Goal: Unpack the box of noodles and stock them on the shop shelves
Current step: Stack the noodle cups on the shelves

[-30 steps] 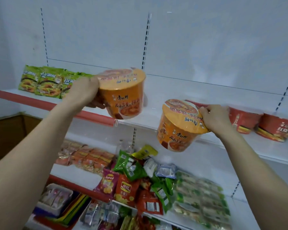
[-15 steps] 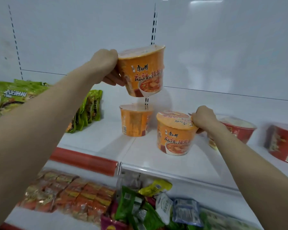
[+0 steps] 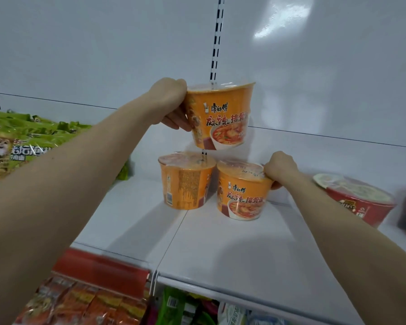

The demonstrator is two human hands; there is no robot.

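My left hand grips an orange noodle cup by its left side and holds it in the air, just above two other orange cups. One of those cups stands on the white shelf on its own. The second cup stands right beside it, and my right hand grips its rim on the right side. All three cups are upright with sealed lids.
Green noodle packets lie at the left end of the shelf. Red noodle bowls stand at the right end. Below the red price strip, a lower shelf holds mixed snack packets. The shelf's front half is bare.
My right hand has pushed its cup back until it stands next to the lone cup. My left hand has carried its cup to the right, over the two standing cups.
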